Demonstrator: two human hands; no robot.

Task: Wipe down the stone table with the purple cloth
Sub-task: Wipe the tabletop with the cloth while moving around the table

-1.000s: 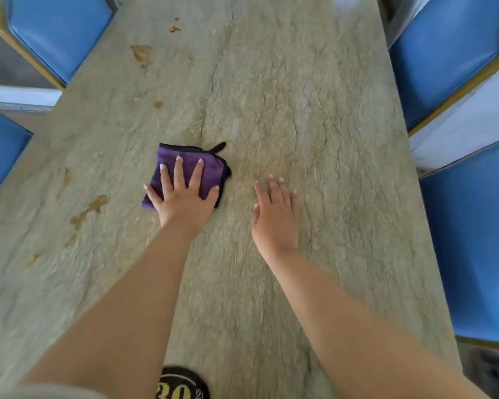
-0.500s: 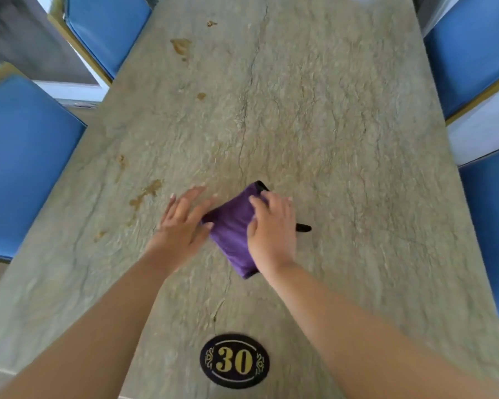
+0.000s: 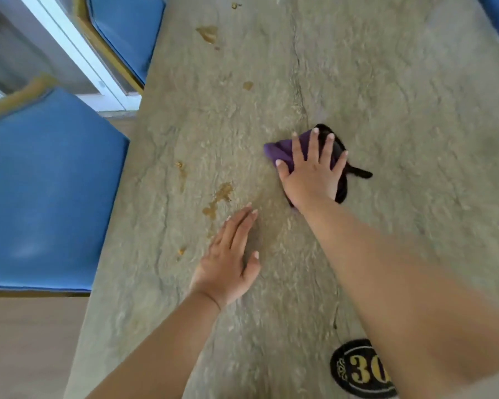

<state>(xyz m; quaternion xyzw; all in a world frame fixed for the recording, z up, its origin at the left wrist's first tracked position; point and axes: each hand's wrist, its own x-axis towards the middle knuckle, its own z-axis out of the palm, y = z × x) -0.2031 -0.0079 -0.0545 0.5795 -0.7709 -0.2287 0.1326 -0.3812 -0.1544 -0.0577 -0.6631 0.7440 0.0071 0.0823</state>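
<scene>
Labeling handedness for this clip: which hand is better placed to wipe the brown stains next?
Right. The right hand already presses flat on the purple cloth, and the brown stains lie just to its left on the stone table. The left hand rests bare on the stone, without a cloth.

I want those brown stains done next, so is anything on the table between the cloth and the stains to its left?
Nothing visible. The right hand presses flat on the purple cloth, and only bare stone table lies between it and the brown stains. The left hand rests nearer the person, just below them.
</scene>
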